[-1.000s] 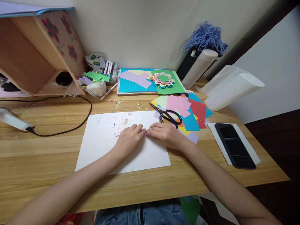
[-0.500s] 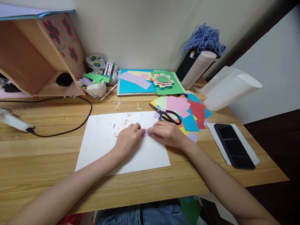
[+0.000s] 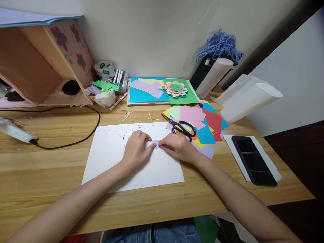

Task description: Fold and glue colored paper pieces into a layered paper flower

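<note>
A small piece of purple paper (image 3: pixel 155 144) lies over the white sheet (image 3: pixel 108 162), between my two hands. My left hand (image 3: pixel 136 145) has its thumb and fingertips closed on the piece's left side. From the other side, my right hand (image 3: pixel 177 145) pinches its right edge. Just beyond my right hand rest black-handled scissors (image 3: pixel 179 126), on a heap of coloured paper scraps (image 3: pixel 192 116). Marker smudges show on the white sheet's far part, partly covered by my left hand.
At the back, a layered paper flower (image 3: pixel 176 88) sits on green paper (image 3: pixel 189 96). To the right are a phone (image 3: pixel 253 160) and a white paper roll (image 3: pixel 253 101). On the left stand a glue gun (image 3: pixel 17 131) with its cord, a cardboard box (image 3: pixel 76 60) and a scrap-filled cup (image 3: pixel 105 98).
My left thumb has moved down and apart from the fingers, so more of the purple paper shows, lying flatter. My right hand keeps its pinch; the view has shifted slightly.
</note>
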Tool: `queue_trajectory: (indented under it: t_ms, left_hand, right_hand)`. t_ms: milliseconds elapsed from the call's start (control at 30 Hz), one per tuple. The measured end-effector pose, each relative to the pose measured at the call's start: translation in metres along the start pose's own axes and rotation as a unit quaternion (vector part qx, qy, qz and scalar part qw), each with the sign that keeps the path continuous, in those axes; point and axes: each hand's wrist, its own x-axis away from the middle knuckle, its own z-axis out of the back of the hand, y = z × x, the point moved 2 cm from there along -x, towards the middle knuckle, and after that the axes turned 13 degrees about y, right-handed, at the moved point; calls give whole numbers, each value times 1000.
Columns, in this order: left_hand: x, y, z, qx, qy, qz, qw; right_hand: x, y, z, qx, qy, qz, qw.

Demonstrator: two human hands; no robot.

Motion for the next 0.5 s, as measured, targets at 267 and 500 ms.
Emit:
queue_trajectory:
  t_ms: [267, 500]
  left_hand:
    - [-6, -5, -2, 0, 15, 27, 1000]
    - [-18, -21, 3, -11, 117, 62, 991]
  right_hand:
    - [3, -5, -7, -1, -6, -8, 1000]
    - [3, -5, -8, 3, -6, -3, 1000]
